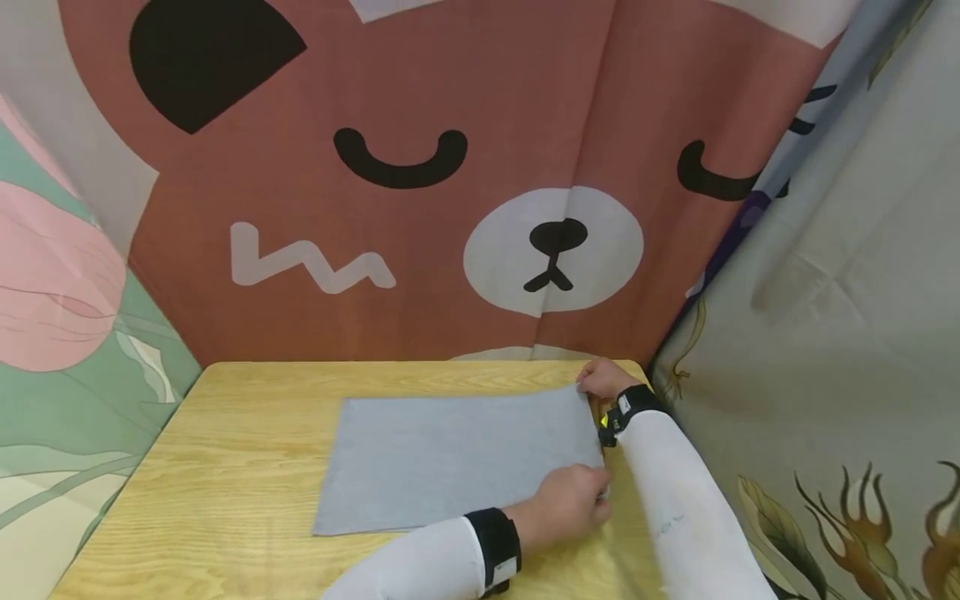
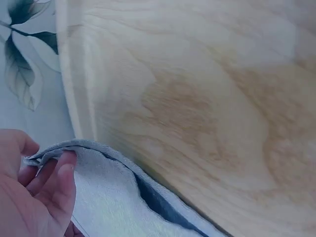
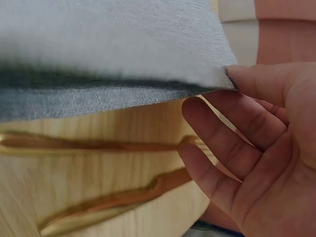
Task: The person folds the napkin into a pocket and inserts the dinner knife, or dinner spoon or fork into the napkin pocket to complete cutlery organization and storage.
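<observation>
A grey cloth point(image 1: 457, 454), doubled into layers, lies across the wooden table with its right end lifted. My left hand point(image 1: 566, 508) grips its near right corner; in the left wrist view the thumb and fingers point(image 2: 66, 160) pinch the hem, and the layers gape beside them. At the far right corner, my right hand point(image 1: 603, 379) pinches the cloth point(image 3: 148, 39) between thumb and index finger, the other fingers loosely bent below. Under that raised edge, a gold fork point(image 3: 89, 144) and a gold table knife point(image 3: 116, 201) lie side by side on the table.
The wooden table point(image 1: 225, 467) reaches back to a curtain point(image 1: 420, 325) printed with a bear's face. A pale, flower-printed curtain point(image 1: 817, 375) hangs close along the right side, and a green one point(image 1: 150, 350) stands at the left.
</observation>
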`<state>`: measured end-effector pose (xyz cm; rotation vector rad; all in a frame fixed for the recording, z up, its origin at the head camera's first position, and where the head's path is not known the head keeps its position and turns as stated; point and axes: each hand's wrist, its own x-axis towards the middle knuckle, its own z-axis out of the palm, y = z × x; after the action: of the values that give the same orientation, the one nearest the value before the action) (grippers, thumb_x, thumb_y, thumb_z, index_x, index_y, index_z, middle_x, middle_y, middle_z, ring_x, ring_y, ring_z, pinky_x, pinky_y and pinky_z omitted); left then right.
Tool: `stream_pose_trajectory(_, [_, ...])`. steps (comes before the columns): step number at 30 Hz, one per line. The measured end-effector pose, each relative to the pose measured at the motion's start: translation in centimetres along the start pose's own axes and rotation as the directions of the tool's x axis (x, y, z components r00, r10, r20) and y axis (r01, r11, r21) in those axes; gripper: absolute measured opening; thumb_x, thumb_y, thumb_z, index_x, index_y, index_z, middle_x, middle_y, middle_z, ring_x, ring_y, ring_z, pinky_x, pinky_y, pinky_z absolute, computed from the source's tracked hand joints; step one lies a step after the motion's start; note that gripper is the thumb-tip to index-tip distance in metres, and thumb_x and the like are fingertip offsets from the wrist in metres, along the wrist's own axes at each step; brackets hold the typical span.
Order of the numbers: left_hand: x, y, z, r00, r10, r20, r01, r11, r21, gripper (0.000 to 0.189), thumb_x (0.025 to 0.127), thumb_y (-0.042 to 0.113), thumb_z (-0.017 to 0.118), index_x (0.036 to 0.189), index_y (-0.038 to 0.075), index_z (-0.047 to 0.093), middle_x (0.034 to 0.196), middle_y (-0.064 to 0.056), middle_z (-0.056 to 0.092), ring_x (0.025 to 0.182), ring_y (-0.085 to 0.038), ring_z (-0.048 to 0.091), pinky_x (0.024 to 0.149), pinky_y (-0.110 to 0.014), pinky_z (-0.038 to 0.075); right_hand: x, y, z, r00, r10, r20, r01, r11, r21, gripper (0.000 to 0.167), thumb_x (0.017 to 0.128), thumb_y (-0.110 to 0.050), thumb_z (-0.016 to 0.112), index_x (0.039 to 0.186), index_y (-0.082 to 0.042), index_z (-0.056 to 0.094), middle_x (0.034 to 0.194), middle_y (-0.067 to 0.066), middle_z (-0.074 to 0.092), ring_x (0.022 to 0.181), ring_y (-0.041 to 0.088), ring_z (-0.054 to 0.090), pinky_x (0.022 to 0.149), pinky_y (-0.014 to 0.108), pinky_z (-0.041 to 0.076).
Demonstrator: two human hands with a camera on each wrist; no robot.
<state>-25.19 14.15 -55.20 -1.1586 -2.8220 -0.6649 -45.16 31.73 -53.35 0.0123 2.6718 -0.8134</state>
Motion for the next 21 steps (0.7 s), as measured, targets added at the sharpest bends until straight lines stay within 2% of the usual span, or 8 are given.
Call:
stream_pose_trajectory(3, [-0.4,0.2,-0.7,0.999,-0.031,-0.024,0.027,0.984,-0.175,0.025,0.089,0.019,0.070,0.074,0.020,0.050,0.058,0.015,0.039,0.048,0.001,0.036,0.043,-0.015,0.030,-0.3,0.5,-0.8,1.000,-0.006,0.006,0.006,1.000,0.023,0.010,0.091,-0.018,0.071,0.094,-0.008,0.074,0.086,0.006,0.070,0.081,0.024,0.064,0.071,0.042,0.058])
stream_pose_trajectory(6, [-0.6,0.4,-1.3,0.997,-0.078,-0.013,0.068,0.931,-0.360,0.024,0.087,0.014,0.069,0.074,0.017,0.049,0.058,0.014,0.039,0.049,0.002,0.036,0.045,-0.015,0.032,-0.7,0.7,-1.7,0.999,-0.027,0.019,0.026,0.999,0.045,0.012,0.092,-0.018,0.071,0.095,-0.008,0.075,0.086,0.007,0.072,0.081,0.027,0.067,0.074,0.046,0.060])
stream_pose_trajectory(11, [-0.9,0.9,-2.2,0.989,-0.145,-0.013,0.115,0.838,-0.534,0.023,0.086,0.012,0.068,0.072,0.015,0.050,0.058,0.014,0.045,0.051,0.002,0.042,0.049,-0.015,0.036,-1.9,0.2,-3.3,0.999,-0.034,0.036,0.031,0.997,0.075,0.016,0.095,-0.019,0.069,0.099,-0.006,0.077,0.093,0.010,0.073,0.082,0.028,0.069,0.080,0.048,0.061])
stream_pose_trajectory(13, [-0.9,1.1,-2.3,0.985,-0.171,-0.024,0.123,0.793,-0.596,0.022,0.085,0.010,0.068,0.071,0.014,0.051,0.058,0.014,0.048,0.051,0.003,0.044,0.049,-0.014,0.038,-2.3,-0.1,-4.0,0.999,-0.038,0.033,0.036,0.997,0.072,0.018,0.096,-0.019,0.068,0.102,-0.004,0.076,0.096,0.012,0.073,0.082,0.027,0.069,0.080,0.046,0.062])
stream_pose_trajectory(17, [-0.8,1.4,-2.6,0.973,-0.229,-0.021,0.142,0.672,-0.727,0.020,0.086,0.009,0.069,0.072,0.012,0.055,0.061,0.014,0.053,0.052,0.004,0.047,0.050,-0.015,0.042,-3.0,-0.8,-5.6,0.999,-0.052,0.004,0.052,0.997,0.065,0.022,0.098,-0.021,0.065,0.104,-0.002,0.073,0.098,0.012,0.071,0.079,0.023,0.068,0.075,0.041,0.063])
stream_pose_trajectory(21, [-0.6,1.5,-3.1,0.964,-0.267,-0.006,0.156,0.582,-0.798,0.018,0.087,0.010,0.071,0.075,0.009,0.058,0.063,0.014,0.055,0.052,0.004,0.050,0.050,-0.016,0.043,-3.4,-1.6,-6.8,0.998,-0.066,-0.019,0.068,0.993,0.096,0.021,0.097,-0.020,0.065,0.103,-0.001,0.072,0.092,0.011,0.068,0.074,0.022,0.065,0.071,0.037,0.062])
